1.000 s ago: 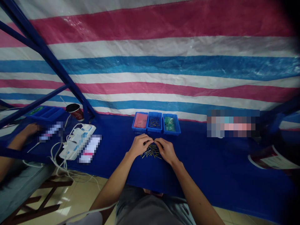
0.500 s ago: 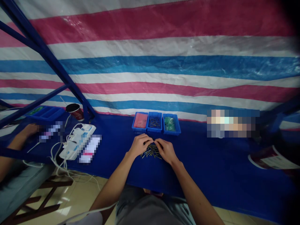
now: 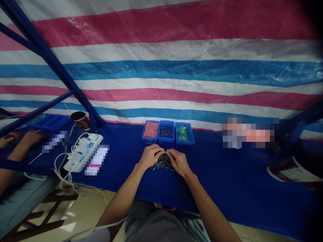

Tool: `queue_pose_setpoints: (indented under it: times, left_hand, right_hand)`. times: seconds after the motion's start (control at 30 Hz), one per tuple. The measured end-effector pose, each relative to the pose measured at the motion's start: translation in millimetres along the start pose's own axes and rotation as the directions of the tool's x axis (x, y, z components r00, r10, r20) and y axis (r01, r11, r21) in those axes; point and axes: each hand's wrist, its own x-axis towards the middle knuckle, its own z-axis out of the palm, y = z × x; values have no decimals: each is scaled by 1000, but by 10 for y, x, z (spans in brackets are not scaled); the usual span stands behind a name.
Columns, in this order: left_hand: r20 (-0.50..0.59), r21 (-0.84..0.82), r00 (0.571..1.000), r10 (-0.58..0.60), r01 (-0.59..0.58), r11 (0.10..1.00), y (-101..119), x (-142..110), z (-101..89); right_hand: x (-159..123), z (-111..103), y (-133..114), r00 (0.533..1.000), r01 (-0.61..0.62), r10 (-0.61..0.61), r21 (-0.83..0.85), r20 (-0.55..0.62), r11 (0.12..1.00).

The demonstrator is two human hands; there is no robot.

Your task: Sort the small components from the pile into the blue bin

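My left hand (image 3: 152,156) and my right hand (image 3: 178,161) meet fingertip to fingertip above a loose pile of thin, brass-and-dark metal pins (image 3: 163,163) on the blue table. Both hands are closed in a pinch. Whatever lies between the fingertips is too small to make out. Just beyond the hands stand three small blue bins side by side: the left bin holds pink-red flat packets (image 3: 151,129), the middle bin (image 3: 167,138) has more thin metal pieces, and the right one contains green pieces in clear plastic (image 3: 182,133).
A white power strip (image 3: 83,152) with tangled cables and a blurred-out phone-like item (image 3: 97,160) lie to the left. A paper cup (image 3: 81,120) stands behind them. Another person's hands (image 3: 30,138) rest at far left. A dark red tub (image 3: 294,169) is at right.
At far left, a second hand of the other person has come into view. My own hands hold practically the same pose.
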Motion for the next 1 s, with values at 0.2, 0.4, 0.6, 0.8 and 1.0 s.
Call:
queue_pose_setpoints:
  times: [0.2, 0.4, 0.6, 0.8, 1.0]
  left_hand:
    - [-2, -13, 1000, 8, -8, 1000, 7, 1, -6]
    - [-3, -2, 1000, 4, -4, 1000, 11, -1, -15]
    - [2, 8, 1000, 10, -10, 1000, 6, -5, -8]
    - [-4, 3, 1000, 22, -22, 1000, -10, -3, 15]
    - [-2, 0, 1000, 25, -25, 1000, -2, 1, 3]
  right_hand:
    - [-4, -4, 6, 1000, -14, 16, -74, 26, 997]
    - [-2, 30, 33, 999, 18, -18, -18, -28, 1000]
    - [-1, 19, 32, 999, 26, -26, -28, -22, 999]
    - [0, 14, 12, 1000, 24, -26, -82, -13, 996]
    - [-6, 22, 16, 1000, -3, 2, -132, -3, 991]
